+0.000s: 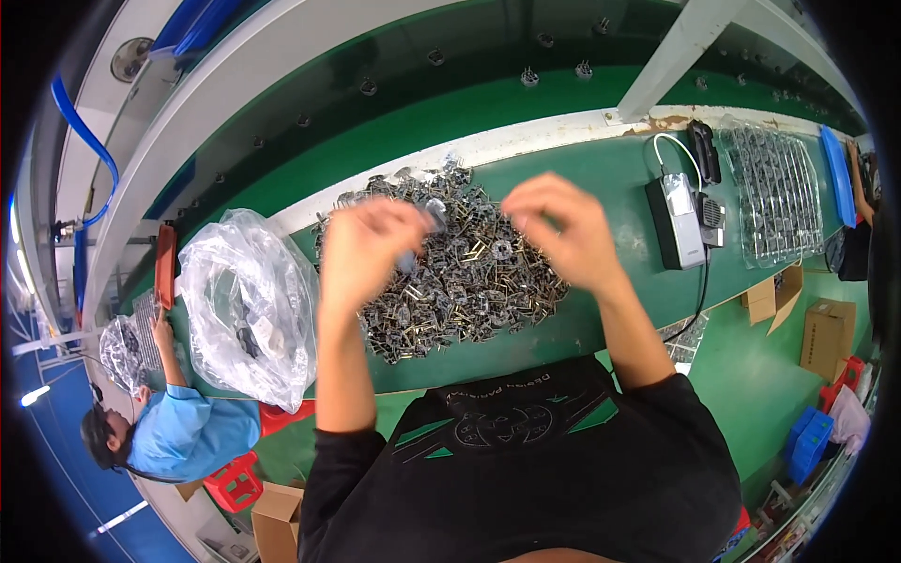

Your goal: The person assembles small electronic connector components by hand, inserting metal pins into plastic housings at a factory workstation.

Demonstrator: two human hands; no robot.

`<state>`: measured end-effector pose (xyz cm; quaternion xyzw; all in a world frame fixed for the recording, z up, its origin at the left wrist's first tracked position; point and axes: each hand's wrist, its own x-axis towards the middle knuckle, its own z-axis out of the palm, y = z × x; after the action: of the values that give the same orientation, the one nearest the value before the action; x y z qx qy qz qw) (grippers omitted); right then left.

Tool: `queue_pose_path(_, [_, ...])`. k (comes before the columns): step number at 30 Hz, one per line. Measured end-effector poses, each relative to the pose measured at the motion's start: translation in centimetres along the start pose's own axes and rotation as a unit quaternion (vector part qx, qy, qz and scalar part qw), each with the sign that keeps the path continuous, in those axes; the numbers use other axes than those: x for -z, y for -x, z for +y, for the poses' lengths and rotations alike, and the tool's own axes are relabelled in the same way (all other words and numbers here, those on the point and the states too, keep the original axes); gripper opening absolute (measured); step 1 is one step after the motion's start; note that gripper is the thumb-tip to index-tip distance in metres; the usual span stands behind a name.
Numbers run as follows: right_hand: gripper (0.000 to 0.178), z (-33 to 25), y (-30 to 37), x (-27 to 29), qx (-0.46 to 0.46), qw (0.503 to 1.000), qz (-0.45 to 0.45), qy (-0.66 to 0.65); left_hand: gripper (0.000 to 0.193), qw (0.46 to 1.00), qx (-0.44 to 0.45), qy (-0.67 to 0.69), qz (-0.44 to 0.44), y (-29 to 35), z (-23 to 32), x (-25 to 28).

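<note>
A wide heap of small dark plastic parts with brass-coloured metal pins (pixel 450 300) lies on the green table in front of me. Over its left side is my left hand (pixel 371 246), blurred, its fingers pinched together on a small grey part (pixel 435 216) at the tips. My right hand (pixel 568 233) hovers above the heap's right edge. Its thumb and fingers are drawn together, and whatever they hold, if anything, is too small to make out. The two hands are apart from each other.
A clear plastic bag (pixel 293 324) stands left of the heap. To the right are a black-and-silver box with a cable (pixel 678 220) and a clear tray of parts (pixel 771 197). Behind the table runs a green belt (pixel 488 98) carrying scattered parts. A person in blue (pixel 192 436) works at left.
</note>
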<state>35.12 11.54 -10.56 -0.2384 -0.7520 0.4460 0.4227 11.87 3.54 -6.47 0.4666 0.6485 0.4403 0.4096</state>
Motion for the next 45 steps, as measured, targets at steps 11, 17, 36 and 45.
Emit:
queue_pose_path(11, [0.036,6.3,-5.0,-3.1,-0.140,0.952,-0.137,0.237,0.023,0.958,0.073,-0.254,0.114,-16.2,-10.7,9.4])
queue_pose_path(17, [0.023,7.6,-4.0,-2.4,-0.176,0.965,-0.104,0.165,0.048,0.976,0.097,-0.155,0.117,-13.0,-7.5,8.4])
queue_pose_path(36, [0.015,-3.0,-2.0,-6.9,-0.133,0.940,0.034,-0.311,0.019,0.949,-0.072,0.262,0.158,2.3,-1.3,-1.7])
queue_pose_path(45, [0.015,-2.4,-1.4,-6.1,-0.095,0.955,0.031,-0.280,0.046,0.919,-0.008,0.395,-0.003,3.1,-1.1,-2.1])
